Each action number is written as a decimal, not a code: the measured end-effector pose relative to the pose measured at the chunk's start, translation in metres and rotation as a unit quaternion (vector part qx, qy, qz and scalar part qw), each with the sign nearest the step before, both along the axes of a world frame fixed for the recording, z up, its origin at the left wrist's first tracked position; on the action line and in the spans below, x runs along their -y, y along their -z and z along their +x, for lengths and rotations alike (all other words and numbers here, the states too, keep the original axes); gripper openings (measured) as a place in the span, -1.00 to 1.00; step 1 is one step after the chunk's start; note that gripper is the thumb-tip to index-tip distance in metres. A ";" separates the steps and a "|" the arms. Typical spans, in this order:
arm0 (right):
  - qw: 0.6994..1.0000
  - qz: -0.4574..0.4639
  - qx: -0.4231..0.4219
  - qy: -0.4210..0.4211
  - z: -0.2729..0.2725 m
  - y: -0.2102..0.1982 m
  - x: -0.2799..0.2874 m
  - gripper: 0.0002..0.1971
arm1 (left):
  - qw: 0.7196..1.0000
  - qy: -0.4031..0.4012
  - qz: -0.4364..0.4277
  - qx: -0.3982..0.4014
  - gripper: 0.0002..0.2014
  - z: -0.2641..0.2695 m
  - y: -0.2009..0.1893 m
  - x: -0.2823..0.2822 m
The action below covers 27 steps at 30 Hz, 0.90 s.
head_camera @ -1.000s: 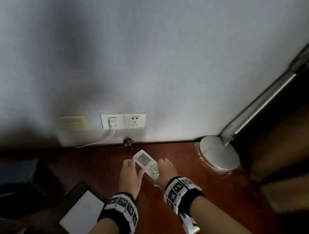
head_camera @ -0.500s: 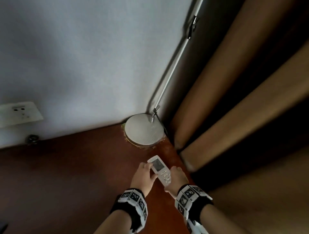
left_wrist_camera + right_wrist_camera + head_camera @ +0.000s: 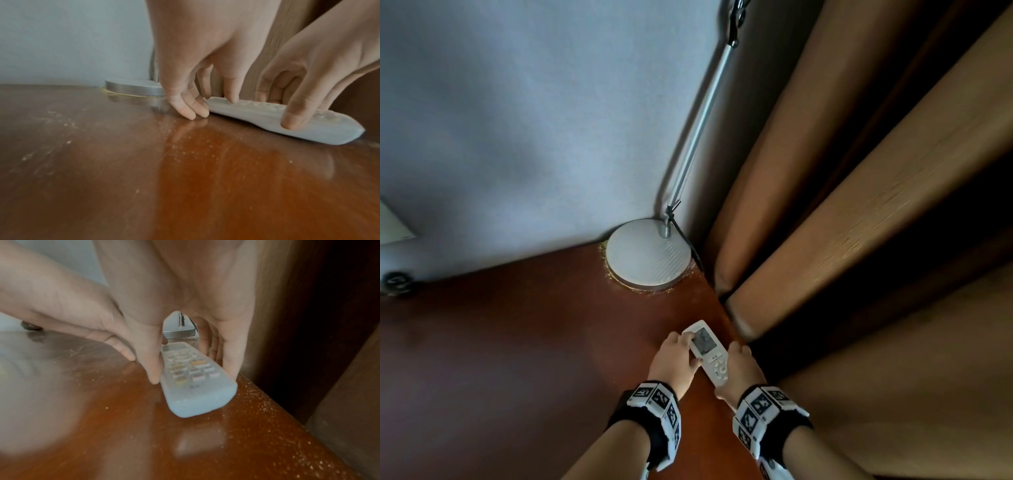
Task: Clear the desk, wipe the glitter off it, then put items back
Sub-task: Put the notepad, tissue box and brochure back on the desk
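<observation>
**deskguy:** so where's the white plastic remote control with the little grey screen [image 3: 705, 351] sitting right now?

**wipewatcher:** near the right-hand edge of the glossy reddish-brown wooden surface [image 3: 517, 342], just in front of the round silver metal lamp base [image 3: 649, 253] in the corner. It's lying flat or nearly so, I can't tell if it's fully down. Long axis runs away from the person and a bit leftward, screen end far, button end near.

**deskguy:** and the hands?

**wipewatcher:** both on it, one per side. The left hand [image 3: 671, 363] is at the screen end, fingers curled down against its left edge with the tips touching the wood. The right hand [image 3: 739, 368] pinches the button end, thumb on one long side, fingers on the other. So neither is really nearer, they straddle it.

**deskguy:** what does the next bit hinge on then?

**wipewatcher:** my guess: that edge. The remote lies almost parallel to it and close, with brown curtain folds [image 3: 842, 205] hanging right past the drop. Gold glitter specks [image 3: 265, 402] are scattered along that strip and ringed round the lamp base, so wiping looks far from finished.
</observation>
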State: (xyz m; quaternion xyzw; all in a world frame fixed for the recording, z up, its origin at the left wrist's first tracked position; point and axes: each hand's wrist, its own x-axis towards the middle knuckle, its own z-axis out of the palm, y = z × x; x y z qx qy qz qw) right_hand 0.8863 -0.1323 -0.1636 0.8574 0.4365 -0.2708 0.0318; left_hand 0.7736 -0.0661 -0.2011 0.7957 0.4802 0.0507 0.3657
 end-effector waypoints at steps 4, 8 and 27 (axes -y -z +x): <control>0.998 -0.053 0.012 -0.010 -0.001 -0.007 -0.010 -0.29 | 1.000 0.012 -0.002 -0.011 -0.55 -0.002 -0.004 -0.001; 0.996 -0.051 0.063 -0.043 -0.008 -0.026 -0.033 -0.31 | 0.999 -0.003 0.039 -0.006 -0.62 -0.021 -0.021 -0.014; 0.915 0.059 -0.003 -0.399 -0.314 -0.077 -0.126 -0.73 | 0.944 -0.301 0.094 -0.096 -0.65 -0.398 -0.090 -0.029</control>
